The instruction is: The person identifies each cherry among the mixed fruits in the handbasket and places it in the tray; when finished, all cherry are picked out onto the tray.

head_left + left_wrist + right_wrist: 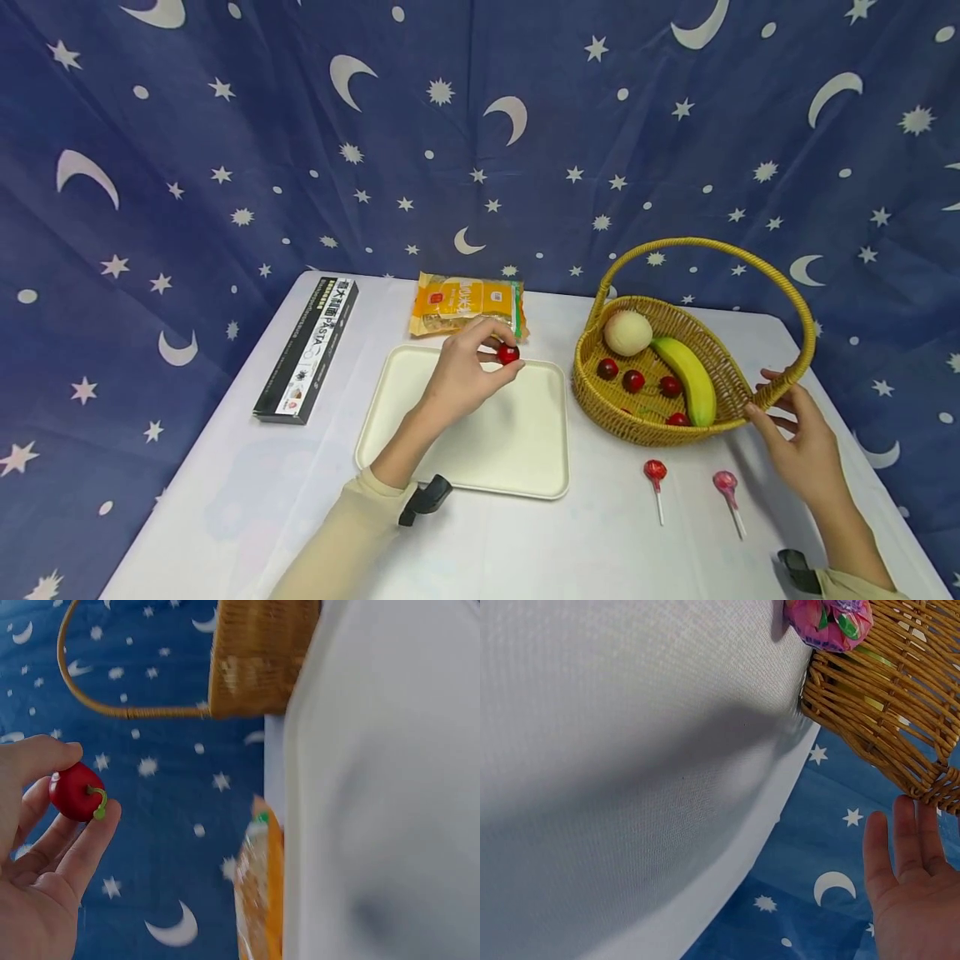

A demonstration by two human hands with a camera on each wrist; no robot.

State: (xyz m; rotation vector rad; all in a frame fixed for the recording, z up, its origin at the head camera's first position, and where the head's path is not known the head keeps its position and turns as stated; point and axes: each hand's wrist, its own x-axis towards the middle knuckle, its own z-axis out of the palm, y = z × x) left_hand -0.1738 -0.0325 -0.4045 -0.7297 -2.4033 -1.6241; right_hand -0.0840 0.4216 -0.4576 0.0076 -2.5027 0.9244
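My left hand (465, 375) pinches a red cherry (507, 354) between thumb and fingertips, above the cream tray (517, 467). Its short green stem shows in the left wrist view, where the cherry (73, 793) sits at the fingertips. On the right, my right hand (806, 442) holds the wicker basket (615, 417) where the handle meets the rim, thumb on one side and fingers on the other. Extended fingers (907, 840) touch its rim in the right wrist view; the thumb is out of sight there. Inside lie a banana (688, 379), a pale round fruit (627, 332) and several cherries (633, 381).
Red and pink lollipops (656, 472) lie in front of the basket. A black-and-white pasta box (307, 350) is on the left, and an orange food packet (468, 302) lies behind the tray. A blue star-patterned cloth (420, 200) hangs behind the white table.
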